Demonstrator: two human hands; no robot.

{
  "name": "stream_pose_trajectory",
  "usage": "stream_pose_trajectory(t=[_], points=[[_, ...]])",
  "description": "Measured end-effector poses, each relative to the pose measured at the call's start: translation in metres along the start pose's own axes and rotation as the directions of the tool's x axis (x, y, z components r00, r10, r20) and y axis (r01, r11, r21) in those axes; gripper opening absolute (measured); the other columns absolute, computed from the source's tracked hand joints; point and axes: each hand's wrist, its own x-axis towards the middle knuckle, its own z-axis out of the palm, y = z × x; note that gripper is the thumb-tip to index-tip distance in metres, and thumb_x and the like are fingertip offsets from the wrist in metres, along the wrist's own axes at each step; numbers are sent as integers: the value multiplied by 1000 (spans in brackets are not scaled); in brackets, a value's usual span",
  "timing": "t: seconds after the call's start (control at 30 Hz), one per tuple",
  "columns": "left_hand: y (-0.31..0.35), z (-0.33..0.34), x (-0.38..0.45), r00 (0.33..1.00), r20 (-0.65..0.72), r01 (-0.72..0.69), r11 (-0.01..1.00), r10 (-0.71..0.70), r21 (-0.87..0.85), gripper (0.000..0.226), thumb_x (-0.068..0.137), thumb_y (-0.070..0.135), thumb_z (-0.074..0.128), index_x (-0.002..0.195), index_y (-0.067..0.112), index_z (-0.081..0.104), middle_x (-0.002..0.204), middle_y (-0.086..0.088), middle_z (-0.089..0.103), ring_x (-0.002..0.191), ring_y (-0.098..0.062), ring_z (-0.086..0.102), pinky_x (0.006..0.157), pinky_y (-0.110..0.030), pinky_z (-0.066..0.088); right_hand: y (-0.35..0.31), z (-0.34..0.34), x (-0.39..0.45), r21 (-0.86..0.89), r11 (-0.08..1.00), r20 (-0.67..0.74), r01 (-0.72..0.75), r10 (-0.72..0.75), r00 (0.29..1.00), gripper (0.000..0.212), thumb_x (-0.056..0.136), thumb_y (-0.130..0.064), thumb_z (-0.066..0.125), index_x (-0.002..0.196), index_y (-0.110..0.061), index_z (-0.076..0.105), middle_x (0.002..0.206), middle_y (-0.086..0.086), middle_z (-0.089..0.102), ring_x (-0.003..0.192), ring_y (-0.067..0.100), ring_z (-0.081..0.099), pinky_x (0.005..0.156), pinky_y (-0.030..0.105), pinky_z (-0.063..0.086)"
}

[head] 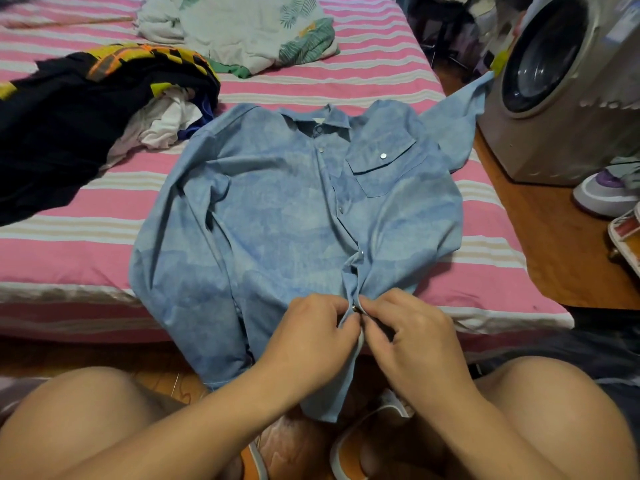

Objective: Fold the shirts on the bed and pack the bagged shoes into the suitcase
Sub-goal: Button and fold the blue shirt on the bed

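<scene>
- Bare knees (540, 410) fill the bottom of the head view, w/ an orange slip-on shoe (349, 448) on the wood floor (554, 237) between them.
- Left hand (308, 336) & right hand (412, 336) meet at the lower front of a blue snap-button shirt (277, 216); fingers of both curl in and pinch the placket edges on either side of a metal snap (355, 308).
- Shirt lies face up on the bed (86, 251), collar far from the camera, hem hanging over the near bed edge toward the knees. Upper snaps look fastened; fabric bunches just above the hands.
- Chest pocket w/ one snap (383, 155) sits on the shirt's right side as seen. One sleeve runs off to the right toward the bed edge; the other is folded along the left side.
- Bed has a pink & white striped sheet.
- Black garment w/ yellow-orange print (69, 133) is heaped at left, w/ white cloth (166, 123) crumpled just beside the shirt's left shoulder.
- Pale leaf-print garment (249, 32) is piled at the far end of the bed.
- Front-load washing machine (571, 81) stands at right on the floor, near the bed corner.
- White & purple sneaker (602, 192) is at the far right edge.
- Suitcase & bagged shoes: can't tell, not seen in this view.
</scene>
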Motion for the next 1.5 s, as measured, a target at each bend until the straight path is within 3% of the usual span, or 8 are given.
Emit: stream_pose_trajectory(t=[0.57,0.73,0.87,1.07,1.2,1.3,1.37,1.5], points=[[1,1,7,1000,12,-2,998,1,55,49,95,20,59,51,26,40,49,10,49,55,-11,51,54,-20,28,8,3,2,-10,999,63,48,-47,997,23,91,-24,56,99,-19,77,71,-6,52,61,17,56,54,33,47],[8,-40,36,837,536,-108,926,-112,362,43,99,43,57,65,15,55,72,-4,64,72,-20,57,64,-30,38,7,-4,31,-166,986,460,-1,78,884,25,91,-46,49,84,-28,65,73,1,63,74,20,62,64,37,43],[-19,-88,90,975,103,197,980,-197,10,25,99,32,61,83,16,72,74,3,75,66,-14,70,71,-33,59,26,-23,118,-126,984,235,-124,151,960,37,96,-37,58,67,-15,59,59,1,57,67,22,56,64,39,42],[-90,-171,220,920,-384,204,934,-80,294,35,95,36,58,124,17,65,120,-8,68,111,-30,63,95,-44,50,107,19,311,-402,913,146,-66,135,980,34,86,-7,54,113,-15,73,113,16,69,109,38,62,88,45,54],[-148,-207,329,873,-461,349,862,-157,369,66,84,60,42,128,14,59,123,-24,62,115,-45,55,98,-52,46,168,67,423,-648,760,207,39,126,970,48,92,-17,57,139,-15,54,135,16,55,125,39,48,103,46,44],[-194,-195,365,888,-373,401,852,-270,336,48,96,57,49,103,11,61,115,-24,64,107,-44,59,92,-49,49,214,102,459,-626,774,466,95,275,841,63,94,-46,61,146,-18,41,142,16,51,127,37,48,105,44,41],[-214,-177,359,898,-391,360,849,-203,386,36,95,48,59,77,19,47,97,-19,62,94,-41,58,79,-50,50,233,110,455,-553,831,541,61,303,785,52,90,-48,67,129,-16,51,125,16,59,113,35,55,91,40,46],[-194,-184,326,905,-338,358,891,-257,280,37,97,38,61,76,20,36,74,-3,49,71,-33,50,62,-44,41,218,73,441,-506,862,496,-19,308,812,32,90,-40,70,88,-19,46,102,17,66,95,37,61,66,37,35]])
